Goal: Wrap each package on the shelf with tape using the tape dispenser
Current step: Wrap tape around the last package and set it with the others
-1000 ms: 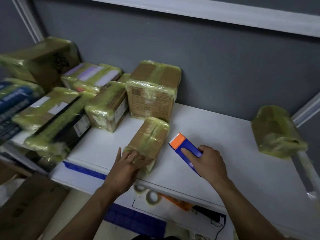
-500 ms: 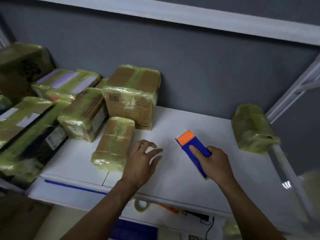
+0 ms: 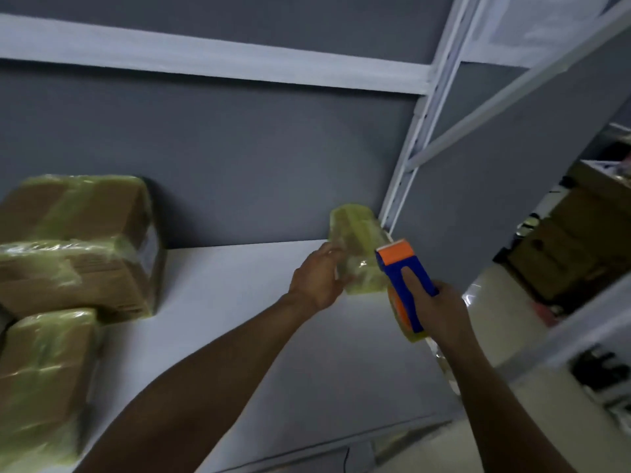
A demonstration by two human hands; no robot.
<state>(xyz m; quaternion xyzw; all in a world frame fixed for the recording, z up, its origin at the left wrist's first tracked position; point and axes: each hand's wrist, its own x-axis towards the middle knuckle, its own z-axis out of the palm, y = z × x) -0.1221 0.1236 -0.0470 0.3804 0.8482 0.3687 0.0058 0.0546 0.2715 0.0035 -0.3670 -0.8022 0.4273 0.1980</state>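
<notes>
Hands meet at the back right corner of the white shelf (image 3: 239, 302), close to the white upright post (image 3: 409, 158) of the frame. The left hand (image 3: 317, 281) reaches forward and holds the small package (image 3: 358, 240), a lumpy parcel wrapped in yellowish tape, by its left side, with thumb above and fingers curled in against the wrapping; blur hides how far they reach round it. Whether the parcel rests on the board or is lifted off it cannot be told. The right hand (image 3: 440, 308) grips the blue and orange tape dispenser (image 3: 406, 278), one finger laid flat along its blue top and the rest closed round the body. The orange front end points at the parcel and looks to be touching its right side. The tape roll (image 3: 406, 319) shows below the dispenser, beside the palm. At the left end of the shelf, well apart from the hands, a large wrapped box (image 3: 78, 247) stands against the grey wall (image 3: 239, 148), and a smaller wrapped package (image 3: 44, 380) lies just in front of it. Brown cardboard boxes (image 3: 580, 240) sit beyond the frame on the right.
</notes>
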